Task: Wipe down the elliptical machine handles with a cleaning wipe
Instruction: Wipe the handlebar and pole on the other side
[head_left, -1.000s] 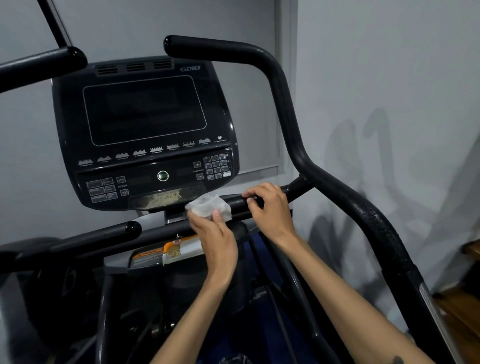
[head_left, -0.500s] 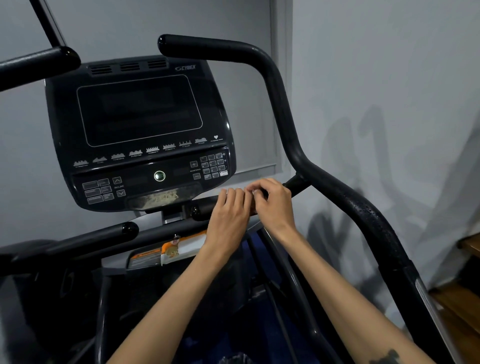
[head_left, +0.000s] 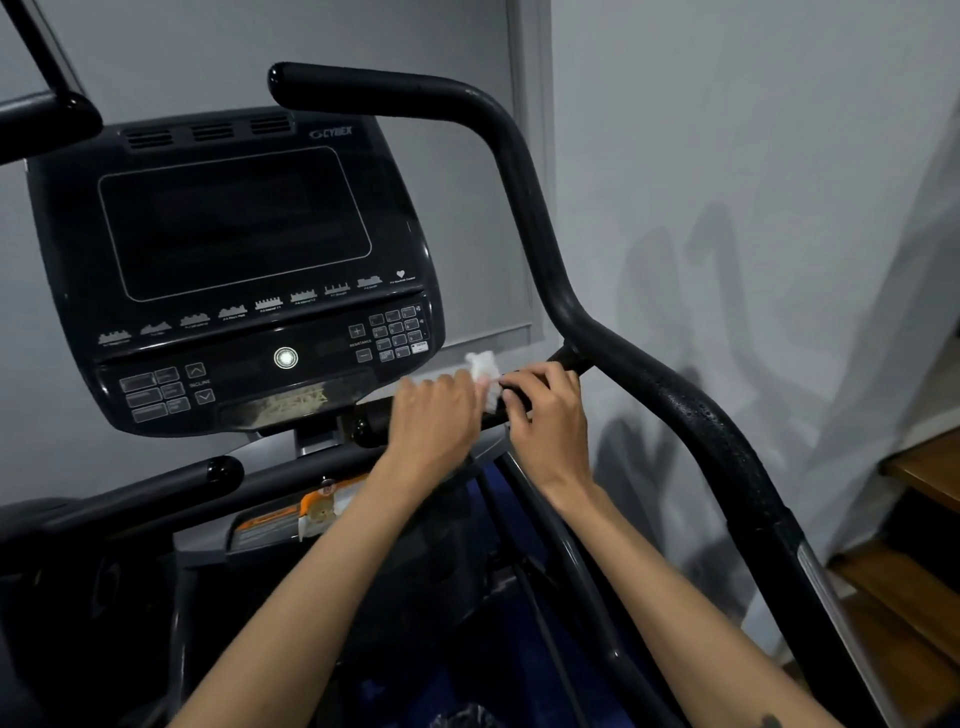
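Below the console (head_left: 234, 270), your left hand (head_left: 434, 421) presses the soft, limp wipe (head_left: 483, 371) around the short handle (head_left: 519, 397); your right hand (head_left: 545, 410), at 3 o'clock, grips it.

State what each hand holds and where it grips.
The left hand holds the crumpled white cleaning wipe by its lower edge, against the short black horizontal handle bar. The right hand grips that bar near its right end.

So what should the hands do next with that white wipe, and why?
Probably slide the left hand with the wipe along the short handle toward its round end. The wipe sits bunched by the right hand, which grips the bar, while the end looks uncovered.
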